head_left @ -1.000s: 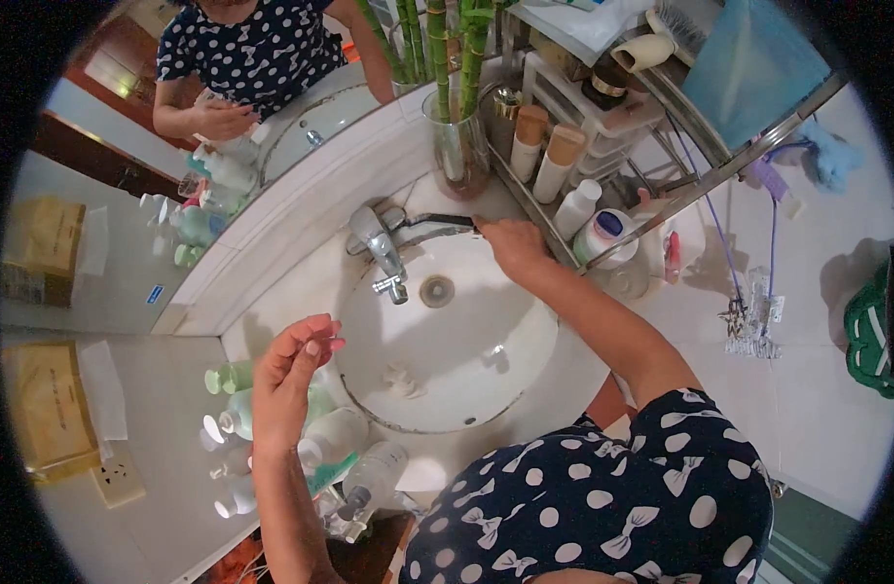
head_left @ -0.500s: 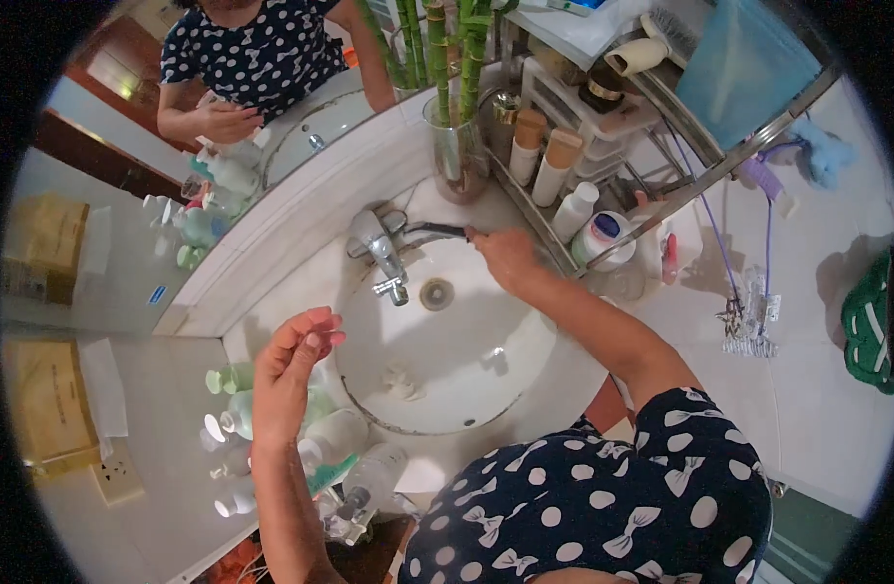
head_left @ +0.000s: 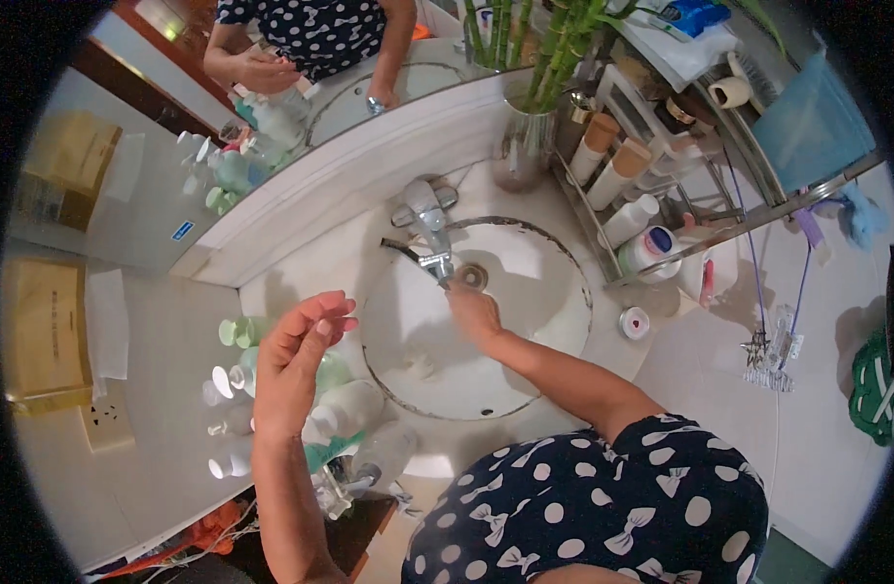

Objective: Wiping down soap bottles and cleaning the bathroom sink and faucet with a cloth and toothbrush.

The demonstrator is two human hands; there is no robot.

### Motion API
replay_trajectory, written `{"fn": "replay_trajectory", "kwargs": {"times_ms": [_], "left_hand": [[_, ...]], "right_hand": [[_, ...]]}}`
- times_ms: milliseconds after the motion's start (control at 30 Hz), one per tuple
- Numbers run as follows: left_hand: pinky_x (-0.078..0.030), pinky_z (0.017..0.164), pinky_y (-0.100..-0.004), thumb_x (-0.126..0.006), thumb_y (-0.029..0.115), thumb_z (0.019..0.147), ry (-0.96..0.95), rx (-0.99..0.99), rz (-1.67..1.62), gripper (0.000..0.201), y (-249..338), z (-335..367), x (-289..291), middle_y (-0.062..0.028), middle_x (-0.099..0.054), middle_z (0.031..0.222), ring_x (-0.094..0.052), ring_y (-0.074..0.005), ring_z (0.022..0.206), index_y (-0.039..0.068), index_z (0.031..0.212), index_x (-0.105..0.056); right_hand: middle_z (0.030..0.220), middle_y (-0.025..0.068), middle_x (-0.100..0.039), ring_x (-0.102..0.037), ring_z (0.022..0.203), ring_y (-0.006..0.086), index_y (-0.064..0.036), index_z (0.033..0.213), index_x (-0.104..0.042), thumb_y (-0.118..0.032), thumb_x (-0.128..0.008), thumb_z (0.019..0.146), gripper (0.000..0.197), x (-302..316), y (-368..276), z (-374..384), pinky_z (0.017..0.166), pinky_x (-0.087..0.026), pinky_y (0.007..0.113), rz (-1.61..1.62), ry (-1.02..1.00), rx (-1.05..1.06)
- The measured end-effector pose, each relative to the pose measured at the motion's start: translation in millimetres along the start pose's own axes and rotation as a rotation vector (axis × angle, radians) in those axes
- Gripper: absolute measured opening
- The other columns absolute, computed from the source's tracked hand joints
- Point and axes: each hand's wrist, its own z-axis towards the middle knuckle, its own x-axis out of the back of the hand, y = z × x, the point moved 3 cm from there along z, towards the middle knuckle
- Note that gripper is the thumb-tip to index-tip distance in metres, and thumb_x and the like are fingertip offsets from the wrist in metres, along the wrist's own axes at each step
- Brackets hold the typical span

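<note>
My right hand (head_left: 474, 313) reaches over the sink basin (head_left: 525, 375) to just below the chrome faucet (head_left: 427, 209). Its fingers are closed on one end of a slim black stick-like tool (head_left: 400, 249), whose exact kind I cannot make out. The tool passes beneath the spout, its far end by the basin's back left rim. Above the basin's left rim, my left hand (head_left: 299, 352) is raised with fingers loosely curled and thumb apart. Nothing shows between them. A small pale crumpled lump (head_left: 419, 366) lies inside the basin, near the drain (head_left: 472, 277).
Several pump bottles (head_left: 345, 409) crowd the counter left of the basin. A glass vase (head_left: 525, 146) with bamboo stalks stands behind it. On the right is a metal rack (head_left: 602, 277) with bottles, beside a small round tub (head_left: 635, 322). A mirror (head_left: 301, 127) runs along the back left.
My right hand has moved left and nearer, from the basin's back right rim to under the spout, bringing the black tool along. My left hand keeps its pose. The view has shifted.
</note>
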Motion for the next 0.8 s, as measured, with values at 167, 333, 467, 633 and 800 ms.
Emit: {"fn": "replay_trajectory", "kwargs": {"times_ms": [167,333,467,633,800], "left_hand": [[-0.048,0.093,-0.0352,-0.052,0.017,0.098,0.036,0.0,-0.027,0.031,-2.8,-14.0,11.4,-0.013,-0.066,0.114,-0.064,-0.0222,0.102,0.0,0.121,-0.06],[-0.045,0.095,-0.0341,-0.052,0.013,0.098,0.042,0.047,-0.129,0.029,-0.6,-16.5,13.8,-0.0111,-0.065,0.115,-0.061,-0.0208,0.105,-0.001,0.123,-0.059],[-0.048,0.095,-0.0373,-0.05,0.014,0.098,0.076,-0.021,-0.107,0.03,-8.9,-21.1,24.5,-0.0155,-0.066,0.114,-0.064,-0.0249,0.104,-0.002,0.121,-0.059],[-0.048,0.096,-0.0377,-0.052,0.015,0.097,0.07,-0.001,-0.121,0.03,-12.0,-20.6,25.4,-0.0155,-0.065,0.115,-0.064,-0.0251,0.104,-0.002,0.121,-0.059],[-0.047,0.095,-0.0349,-0.052,0.014,0.097,0.043,0.0,-0.131,0.03,-10.2,-11.2,20.1,-0.0133,-0.065,0.115,-0.063,-0.0219,0.104,-0.002,0.122,-0.058]], "right_hand": [[0.076,0.0144,-0.065,-0.065,0.064,0.0254,-0.0025,0.093,-0.059,-0.021,-0.054,0.094,0.019,-41.3,-45.4,12.6,0.056,-0.052,0.042,0.98,-0.313,-0.48],[0.065,0.0069,-0.056,-0.054,0.051,0.0162,-0.0027,0.084,-0.056,-0.02,-0.053,0.093,0.02,-40.8,-87.9,56.7,0.043,-0.043,0.033,1.173,-0.217,-0.525],[0.061,0.0049,-0.049,-0.038,0.038,0.0145,-0.0032,0.093,-0.056,-0.017,-0.052,0.094,0.015,-55.9,-95.7,29.4,0.033,-0.03,0.031,1.253,-0.218,-0.612],[0.062,0.0042,-0.048,-0.039,0.038,0.014,-0.0028,0.093,-0.055,-0.023,-0.05,0.096,0.021,-40.9,-107.9,20.3,0.033,-0.029,0.03,1.286,-0.206,-0.639],[0.062,0.004,-0.047,-0.037,0.04,0.0135,-0.0069,0.085,-0.051,-0.022,-0.05,0.097,0.019,-49.7,-107.9,48.8,0.033,-0.029,0.03,1.468,-0.298,-0.674]]}}
